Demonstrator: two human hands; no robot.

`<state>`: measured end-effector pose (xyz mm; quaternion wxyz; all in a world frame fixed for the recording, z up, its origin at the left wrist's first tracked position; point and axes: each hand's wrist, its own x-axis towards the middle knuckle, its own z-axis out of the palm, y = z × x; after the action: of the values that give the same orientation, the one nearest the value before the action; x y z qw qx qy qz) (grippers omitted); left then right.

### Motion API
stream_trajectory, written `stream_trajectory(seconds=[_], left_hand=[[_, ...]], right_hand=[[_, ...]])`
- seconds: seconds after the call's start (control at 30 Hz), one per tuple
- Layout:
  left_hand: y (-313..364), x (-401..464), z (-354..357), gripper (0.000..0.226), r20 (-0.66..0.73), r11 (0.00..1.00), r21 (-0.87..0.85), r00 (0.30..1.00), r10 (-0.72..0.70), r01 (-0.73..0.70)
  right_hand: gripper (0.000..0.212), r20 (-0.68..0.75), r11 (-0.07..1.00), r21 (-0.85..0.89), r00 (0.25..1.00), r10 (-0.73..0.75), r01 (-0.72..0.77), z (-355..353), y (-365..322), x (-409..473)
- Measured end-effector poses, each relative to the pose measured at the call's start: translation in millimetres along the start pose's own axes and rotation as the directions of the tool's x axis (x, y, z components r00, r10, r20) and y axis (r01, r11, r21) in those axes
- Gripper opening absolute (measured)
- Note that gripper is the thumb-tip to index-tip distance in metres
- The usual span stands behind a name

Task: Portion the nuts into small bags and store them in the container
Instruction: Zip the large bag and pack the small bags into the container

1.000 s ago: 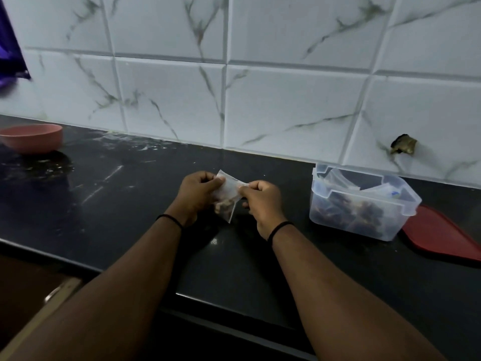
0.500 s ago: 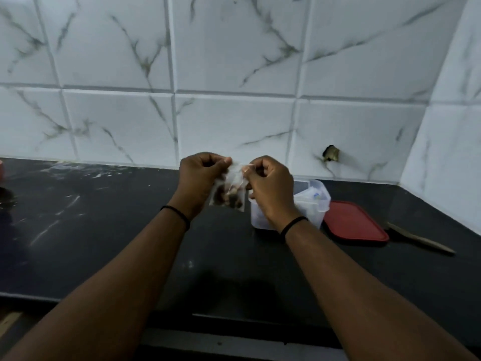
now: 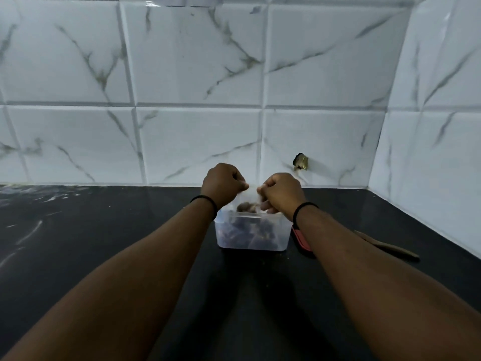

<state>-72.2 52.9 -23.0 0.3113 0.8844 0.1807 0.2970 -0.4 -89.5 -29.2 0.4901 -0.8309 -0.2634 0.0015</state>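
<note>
A small clear bag of nuts [image 3: 247, 203] hangs just above the open clear plastic container [image 3: 252, 235], which stands on the black counter and holds several filled bags. My left hand [image 3: 223, 184] pinches the bag's top left corner. My right hand [image 3: 282, 194] pinches its top right corner. Both hands are over the container's mouth, and they hide most of the bag's upper edge.
The container's red lid [image 3: 300, 239] lies just right of it, mostly hidden by my right forearm. A wooden utensil [image 3: 387, 246] lies further right near the tiled corner wall. The black counter [image 3: 91, 243] stretches left; white marble tiles stand close behind.
Both hands have carried the bag to the right, from over the bare counter to just above the container. The view has followed, so the pink bowl at the left is gone.
</note>
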Motion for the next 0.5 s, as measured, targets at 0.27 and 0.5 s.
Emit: stream_trajectory(seconds=[0.27,0.5], left_hand=[[-18.3,5.5,17.4,0.005,0.165,0.932,0.338,0.984,0.074,-0.126],[-13.7,4.6,20.2,0.01,0.338,0.847,0.488,0.94,0.039,-0.211]], right_hand=[[0.012,0.016,0.851,-0.482,0.974,-0.227,0.207,15.8,19.0,14.3],[0.028,0.294,0.755,-0.59,0.947,-0.13,0.287,14.9,13.9,12.6]])
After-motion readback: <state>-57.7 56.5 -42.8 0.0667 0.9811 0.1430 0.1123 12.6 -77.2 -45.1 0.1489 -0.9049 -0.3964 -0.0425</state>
